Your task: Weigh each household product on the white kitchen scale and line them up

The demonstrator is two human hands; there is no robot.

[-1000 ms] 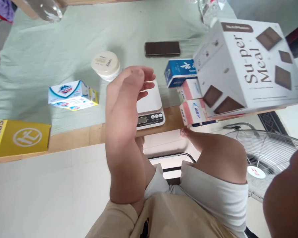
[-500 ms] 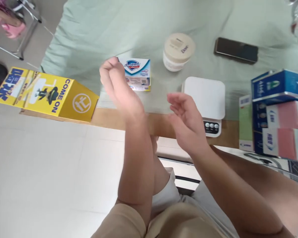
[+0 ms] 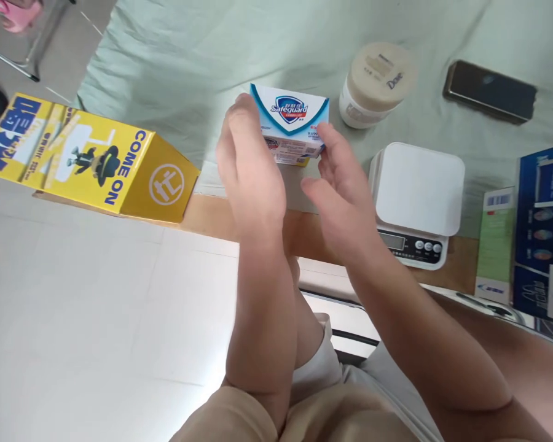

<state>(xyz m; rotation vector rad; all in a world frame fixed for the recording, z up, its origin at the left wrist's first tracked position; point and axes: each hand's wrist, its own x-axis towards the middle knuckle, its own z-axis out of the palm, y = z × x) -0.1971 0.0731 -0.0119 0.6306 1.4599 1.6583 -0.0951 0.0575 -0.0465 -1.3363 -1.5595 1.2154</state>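
A white-and-blue Safeguard soap box [image 3: 291, 110] sits between my two hands near the front edge of the bed-like green surface. My left hand [image 3: 251, 153] is closed against the box's left end, its fingertips partly hidden behind it. At the right end, my right hand [image 3: 343, 184] grips the near corner with its fingers, the thumb held apart below. Under the printed top panel, the box's front side and a yellow strip show. Whether the box is lifted or resting on something, I cannot tell.
A Dove jar [image 3: 378, 83] and a dark phone [image 3: 489, 91] lie beyond my right hand. Beside it stands a white kitchen scale [image 3: 419, 190]. A yellow carton [image 3: 92, 159] lies at the left edge; green [image 3: 495, 242] and dark blue boxes [image 3: 537, 245] are at right.
My right hand has moved up and left to the soap box's right end. My left hand stays at its left end. The view has shifted, and the box looks larger.
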